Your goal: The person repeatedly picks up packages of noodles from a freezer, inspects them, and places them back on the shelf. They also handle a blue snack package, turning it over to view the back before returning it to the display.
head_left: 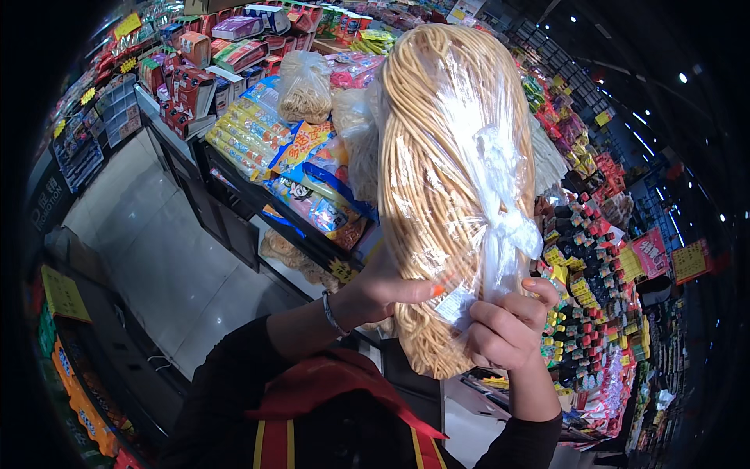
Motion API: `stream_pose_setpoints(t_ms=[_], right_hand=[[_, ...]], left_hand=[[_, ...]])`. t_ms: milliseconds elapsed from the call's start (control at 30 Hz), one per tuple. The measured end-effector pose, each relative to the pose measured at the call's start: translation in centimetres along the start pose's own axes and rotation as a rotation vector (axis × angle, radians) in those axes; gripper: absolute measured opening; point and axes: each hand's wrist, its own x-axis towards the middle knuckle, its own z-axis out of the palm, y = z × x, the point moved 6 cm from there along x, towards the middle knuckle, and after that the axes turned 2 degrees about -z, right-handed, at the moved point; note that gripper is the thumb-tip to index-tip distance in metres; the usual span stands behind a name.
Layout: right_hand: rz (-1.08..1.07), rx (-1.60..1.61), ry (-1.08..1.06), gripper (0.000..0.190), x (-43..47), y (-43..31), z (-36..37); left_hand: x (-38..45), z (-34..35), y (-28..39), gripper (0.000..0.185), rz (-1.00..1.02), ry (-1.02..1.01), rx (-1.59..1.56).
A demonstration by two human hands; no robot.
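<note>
A large clear plastic bag of long, tan noodle-like strands (433, 193) is held up before me, its top knotted on the right side. My left hand (387, 290) grips its lower left side, thumb lying across the front and the other fingers hidden behind. At the lower right, my right hand (512, 328) has its fingers curled on the plastic below the knot (512, 231). Between the two hands, a small white label (456, 306) with writing sits on the bag. Smaller tied clear bags of similar strands (304, 88) lie behind it.
A dark display counter (275, 211) holds colourful snack packets (316, 202). Boxed goods (240, 53) are stacked farther back. Rows of dark bottles (580, 234) with red or yellow caps stand at the right. Tiled floor (152, 234) shows at the left, beside a dark shelf with orange edging (82, 404).
</note>
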Motion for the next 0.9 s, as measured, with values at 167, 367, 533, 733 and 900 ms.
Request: stream_pose_setpoints(t_ms=[167, 367, 533, 733, 900], right_hand=[[0.011, -0.081, -0.037, 0.009, 0.2, -0.2, 0.1], [0.007, -0.071, -0.005, 0.011, 0.3, -0.1, -0.1], [-0.002, 0.009, -0.031, 0.01, 0.8, -0.2, 1.4], [0.015, 0.382, 0.078, 0.014, 3.3, -2.6, 8.0], [0.196, 0.682, 0.115, 0.051, 3.2, -7.0, 19.8]], left_hand=[[0.0, 0.0, 0.2, 0.065, -0.008, 0.004, -0.035], [0.0, -0.3, -0.4, 0.068, -0.047, 0.005, -0.073], [-0.8, -1.7, -0.4, 0.068, -0.084, 0.019, -0.113], [-8.8, -9.6, 1.3, 0.057, -0.049, 0.287, 0.046], [-20.0, -18.1, 1.3, 0.057, 0.18, 0.625, -0.021]])
